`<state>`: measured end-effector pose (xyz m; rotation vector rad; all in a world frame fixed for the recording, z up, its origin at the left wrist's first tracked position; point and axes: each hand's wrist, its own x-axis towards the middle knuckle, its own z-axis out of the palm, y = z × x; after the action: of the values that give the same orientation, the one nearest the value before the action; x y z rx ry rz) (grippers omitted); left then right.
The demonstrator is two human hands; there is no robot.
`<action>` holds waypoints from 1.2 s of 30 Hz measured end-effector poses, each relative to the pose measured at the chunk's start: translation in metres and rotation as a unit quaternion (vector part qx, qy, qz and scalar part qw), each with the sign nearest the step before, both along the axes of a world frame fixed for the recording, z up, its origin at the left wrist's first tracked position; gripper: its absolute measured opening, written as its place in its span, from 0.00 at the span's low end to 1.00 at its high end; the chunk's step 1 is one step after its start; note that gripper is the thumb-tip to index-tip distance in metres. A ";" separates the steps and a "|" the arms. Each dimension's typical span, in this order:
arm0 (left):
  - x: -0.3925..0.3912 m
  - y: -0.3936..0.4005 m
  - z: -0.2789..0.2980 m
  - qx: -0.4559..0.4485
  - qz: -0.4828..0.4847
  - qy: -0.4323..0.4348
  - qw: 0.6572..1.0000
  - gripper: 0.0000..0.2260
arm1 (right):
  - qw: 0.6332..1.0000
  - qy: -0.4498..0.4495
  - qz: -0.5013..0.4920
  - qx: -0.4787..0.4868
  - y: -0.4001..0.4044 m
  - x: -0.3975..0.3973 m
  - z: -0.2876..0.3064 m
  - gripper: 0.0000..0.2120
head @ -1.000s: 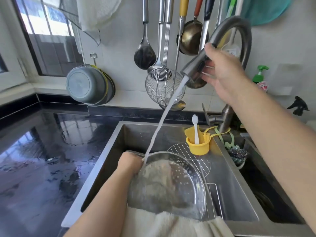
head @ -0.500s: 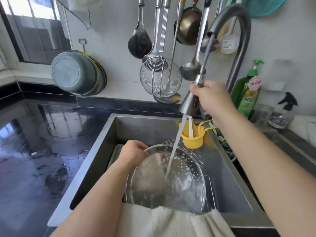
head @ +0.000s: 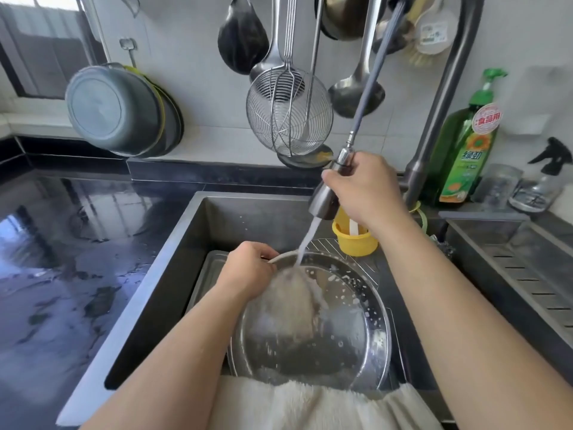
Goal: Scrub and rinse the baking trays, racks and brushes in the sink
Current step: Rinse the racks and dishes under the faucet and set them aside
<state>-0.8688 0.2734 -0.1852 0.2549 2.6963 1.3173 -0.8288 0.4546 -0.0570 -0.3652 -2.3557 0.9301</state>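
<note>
Clearly the round metal tray (head: 313, 324) is the thing in hand: it stands tilted on edge in the sink (head: 198, 231), its lower rim hidden behind a white towel (head: 310, 405) draped over the sink's near edge, its upper rim caught in the left hand (head: 248, 273). Those fingers curl over the top edge, thumb side toward the camera, so the grip is a pinch on the rim itself. Thin sheet steel like this is probably light and stiff, but wet and flecked with suds it will likely be slippery; the rolled rim looks like the safest hold, and a grip lower on the flat face would likely slide.

Just past the left fingertips the water stream (head: 305, 240) strikes the tray's face and fans down over it. Foam specks cling to the side away from the fingers, so rinsing seems only partly done.

Above and to the far side of that hand, the right hand (head: 362, 187) is wrapped firmly round the pull-out spray head (head: 325, 200), its hose (head: 372, 79) running up to the tap neck (head: 440, 103).

Under the tray lie a wire rack (head: 356, 259) and what looks like a second tray (head: 210, 271) beneath the left wrist. Behind the right hand's knuckles hangs a yellow cup (head: 353, 240); beyond it stands a green soap bottle (head: 465, 150).
</note>
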 end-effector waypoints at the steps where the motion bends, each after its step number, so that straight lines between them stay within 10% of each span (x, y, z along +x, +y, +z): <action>1: 0.001 0.000 0.001 -0.011 0.001 0.004 1.000 0.09 | 1.000 -0.005 -0.009 0.019 0.005 0.001 0.000 0.10; 36: 0.023 -0.007 0.045 -0.079 0.119 0.266 0.953 0.14 | 0.996 -0.063 -0.016 0.057 0.040 0.015 0.012 0.12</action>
<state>-0.8456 0.2668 -0.1406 0.3132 3.3606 1.2181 -0.8134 0.4947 -0.0453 -0.4267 -2.4955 0.7748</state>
